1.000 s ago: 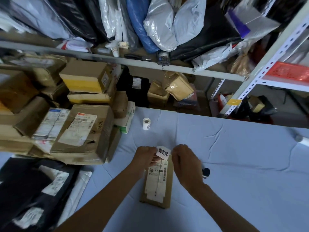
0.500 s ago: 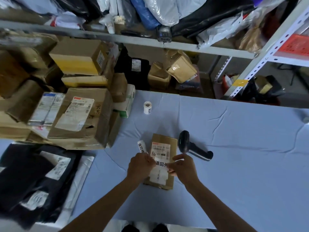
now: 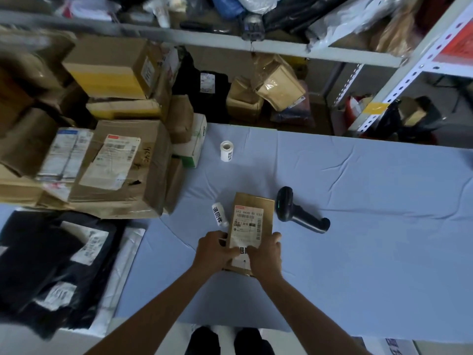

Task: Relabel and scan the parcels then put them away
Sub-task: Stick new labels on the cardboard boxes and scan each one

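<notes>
Item: small brown cardboard parcel (image 3: 252, 213), flat on blue-clothed table (image 3: 358, 226). I see left hand (image 3: 215, 249) and right hand (image 3: 266, 254) gripping its near end.

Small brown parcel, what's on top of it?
A white shipping label and, lower down, a sticker with black characters. The left hand and right hand grip the parcel, thumbs hiding most of the sticker.

Both bare forearms reach forward from the lower edge and converge, wrists straight. The left grip (image 3: 213, 252) and right grip (image 3: 266, 254), backs upward, clasp the near end of the parcel (image 3: 252, 216) from either side, thumbs nearly meeting on its top face; the partly hidden fingers appear curled round its edges.
</notes>
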Demonstrator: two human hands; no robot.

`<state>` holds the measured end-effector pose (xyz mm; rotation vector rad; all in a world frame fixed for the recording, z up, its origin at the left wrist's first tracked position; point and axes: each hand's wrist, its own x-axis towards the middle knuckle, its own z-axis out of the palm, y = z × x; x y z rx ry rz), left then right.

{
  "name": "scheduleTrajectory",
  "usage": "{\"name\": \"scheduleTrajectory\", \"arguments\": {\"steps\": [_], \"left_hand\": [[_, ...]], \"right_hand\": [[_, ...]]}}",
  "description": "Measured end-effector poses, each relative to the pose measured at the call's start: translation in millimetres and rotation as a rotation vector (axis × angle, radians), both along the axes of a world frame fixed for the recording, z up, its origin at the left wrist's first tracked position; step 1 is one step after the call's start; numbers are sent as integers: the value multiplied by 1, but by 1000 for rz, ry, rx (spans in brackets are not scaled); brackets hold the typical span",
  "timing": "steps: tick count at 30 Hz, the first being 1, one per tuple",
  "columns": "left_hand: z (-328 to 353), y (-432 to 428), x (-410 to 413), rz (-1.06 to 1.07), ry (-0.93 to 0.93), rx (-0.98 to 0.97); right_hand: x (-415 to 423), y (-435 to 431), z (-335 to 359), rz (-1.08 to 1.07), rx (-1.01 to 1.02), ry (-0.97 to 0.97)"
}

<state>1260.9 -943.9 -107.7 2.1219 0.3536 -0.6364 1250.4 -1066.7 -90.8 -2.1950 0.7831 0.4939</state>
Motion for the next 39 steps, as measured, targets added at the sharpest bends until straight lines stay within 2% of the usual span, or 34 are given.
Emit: {"name": "scheduleTrajectory", "arguments": {"steps": [2, 5, 11, 15, 18, 21, 24, 31, 36, 39], "left_hand": [[9, 0, 1, 33, -20, -26], [37, 1, 12, 86, -69, -52], [120, -15, 55, 116, -329, -166], [157, -40, 76, 13, -503, -114], [171, -74, 78, -123, -518, -184], [178, -120, 65, -279, -488, -245], [179, -168, 33, -522, -485, -330], [183, -254, -89, -1017, -332, -431], [173, -283, -171, -1207, -228, -435], [165, -298, -205, -1272, -208, -432]], "right_hand": [[0, 7, 6, -3, 19, -23], [9, 4, 27, 28, 25, -173], [57, -19, 107, 62, -10, -513], [66, -46, 151, -28, 22, -613], [50, -76, 166, -144, 27, -634], [13, -112, 174, -351, 18, -677], [-46, -142, 181, -599, -26, -735], [-212, -173, 178, -1078, -227, -699], [-298, -179, 172, -1299, -289, -564], [-335, -187, 165, -1379, -267, -575]]}}
